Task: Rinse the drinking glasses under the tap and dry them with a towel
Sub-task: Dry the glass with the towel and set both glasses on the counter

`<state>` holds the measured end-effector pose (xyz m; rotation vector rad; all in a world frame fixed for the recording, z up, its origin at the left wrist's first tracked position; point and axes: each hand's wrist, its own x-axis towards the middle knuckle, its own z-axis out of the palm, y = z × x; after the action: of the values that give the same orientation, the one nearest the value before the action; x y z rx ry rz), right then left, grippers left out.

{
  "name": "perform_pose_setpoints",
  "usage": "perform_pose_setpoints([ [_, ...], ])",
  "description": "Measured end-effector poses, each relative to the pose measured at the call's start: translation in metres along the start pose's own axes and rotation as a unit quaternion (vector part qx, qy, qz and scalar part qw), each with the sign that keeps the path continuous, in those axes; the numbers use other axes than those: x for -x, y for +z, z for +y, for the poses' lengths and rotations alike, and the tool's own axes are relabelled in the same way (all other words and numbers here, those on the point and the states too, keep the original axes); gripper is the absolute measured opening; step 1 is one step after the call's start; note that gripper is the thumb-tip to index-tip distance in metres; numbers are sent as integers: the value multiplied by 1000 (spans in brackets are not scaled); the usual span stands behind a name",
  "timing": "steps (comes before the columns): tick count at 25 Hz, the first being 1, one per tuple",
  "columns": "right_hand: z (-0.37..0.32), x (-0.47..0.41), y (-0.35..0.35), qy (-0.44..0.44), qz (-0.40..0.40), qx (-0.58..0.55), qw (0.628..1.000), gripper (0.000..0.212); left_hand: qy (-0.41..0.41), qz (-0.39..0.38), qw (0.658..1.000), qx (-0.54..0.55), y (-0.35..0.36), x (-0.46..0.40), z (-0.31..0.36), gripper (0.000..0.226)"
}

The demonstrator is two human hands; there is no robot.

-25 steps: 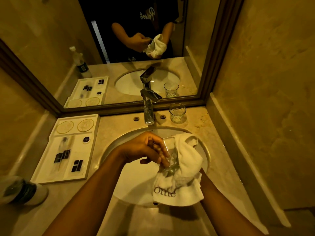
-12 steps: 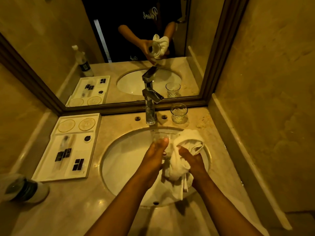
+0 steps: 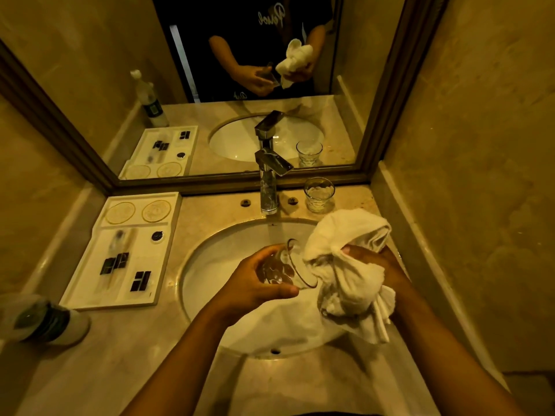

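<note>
holding a glass [image 3: 286,265] on its side over the sink [image 3: 210,265], the left hand [image 3: 255,283] wraps its fingers round the base and body so the open mouth points right, toward the towel [image 3: 348,265]. that tilt looks deliberate — it presents the rim and the inside to the cloth. the right hand [image 3: 372,262] is closed on a bunched wad of the towel, its thumb pressing a fold toward the glass's mouth; the cloth meets the rim, though whether it goes inside i cannot tell. the loose ends of the towel hang down over the basin's right edge.

both hands work above the bowl and not over the counter [image 3: 135,355], probably so any drips fall into the sink. the tap [image 3: 268,181] stands behind at the back rim, and no water shows running from it, which fits a drying step rather than a rinse.

a second glass [image 3: 319,193] stands upright on the counter just right of the tap, well apart from the hands — whether it is already dried or waiting its turn cannot be told. a white tray [image 3: 120,289] of small toiletries lies to the left of the sink, and a bottle [image 3: 42,319] stands at the near left edge, both clear of the work.

the mirror [image 3: 90,70] behind shows the same pose from the front: one hand round the glass, the other bunching the towel against it.
</note>
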<state>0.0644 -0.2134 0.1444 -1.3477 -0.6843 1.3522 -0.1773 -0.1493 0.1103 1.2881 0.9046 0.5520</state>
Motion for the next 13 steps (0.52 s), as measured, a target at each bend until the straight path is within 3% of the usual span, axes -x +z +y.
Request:
perform_pose_setpoints([
  [3, 3, 4, 14, -22, -54, 82, 995, 40, 7, -24, 999, -30, 3, 3, 5, 71],
  [7, -3, 10, 15, -47, -141, 209, 966, 41, 5, -12, 1000, 3, 1, 8, -6, 65],
  [9, 0, 9, 17, -85, -139, 266, 950, 45, 2, -6, 999, 47, 2, 8, -15, 60],
  [13, 0, 4, 19, -130, -198, 453, 859, 42, -14, -39, 995, 86, 8, 13, -27, 54],
])
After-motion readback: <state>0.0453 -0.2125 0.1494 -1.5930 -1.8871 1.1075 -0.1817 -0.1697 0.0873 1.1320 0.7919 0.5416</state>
